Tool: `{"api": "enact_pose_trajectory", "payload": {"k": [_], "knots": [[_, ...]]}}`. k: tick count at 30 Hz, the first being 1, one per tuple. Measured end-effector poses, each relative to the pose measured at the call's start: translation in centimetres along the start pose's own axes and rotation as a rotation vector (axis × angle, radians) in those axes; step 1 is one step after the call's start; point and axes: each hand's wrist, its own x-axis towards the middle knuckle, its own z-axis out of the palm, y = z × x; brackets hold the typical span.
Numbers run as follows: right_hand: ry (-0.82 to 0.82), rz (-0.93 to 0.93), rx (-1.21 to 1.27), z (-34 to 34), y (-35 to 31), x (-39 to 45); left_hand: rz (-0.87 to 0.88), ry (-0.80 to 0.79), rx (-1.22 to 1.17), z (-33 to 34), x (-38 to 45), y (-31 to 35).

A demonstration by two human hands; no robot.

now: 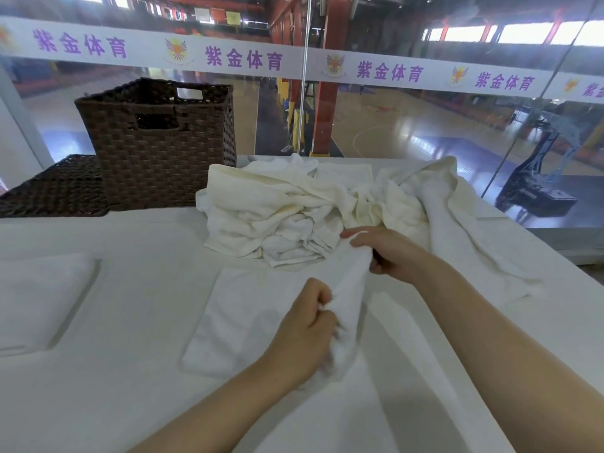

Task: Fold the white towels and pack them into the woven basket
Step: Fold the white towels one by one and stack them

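On white table [114,289] | left hand [302,335] and right hand [389,253] each pinch right edge of towel [248,318], lifted, rest flat | pile [294,210] just behind | basket [160,138] far left, lid [55,188] beside it

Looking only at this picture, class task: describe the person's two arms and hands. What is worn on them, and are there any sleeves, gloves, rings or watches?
Both arms are bare as far up as the picture shows; no sleeve edge is in view. The left hand and the right hand wear no gloves. No watch, bracelet or band shows on either wrist, and no ring can be made out on the fingers that show. No markings appear.
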Motion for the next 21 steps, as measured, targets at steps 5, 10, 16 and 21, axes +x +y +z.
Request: {"api": "enact_pose_trajectory", "payload": {"k": [5,10,16,21], "knots": [[-0.152,-0.007,-0.067,3.9,-5.2,0.0,-0.053,0.144,-0.13,-3.2,-1.6,-0.2],[-0.476,-0.009,-0.088,7.8,-8.9,-0.1,-0.065,0.353,-0.063,-7.3,-3.8,-1.7],[-0.427,-0.146,-0.449,14.0,-9.5,0.5,-0.208,0.383,0.119,-12.3,-6.0,-4.9],[-0.25,-0.354,-1.013,19.3,-7.2,2.2,-0.255,0.299,0.354,-13.5,-7.0,-6.9]]}}
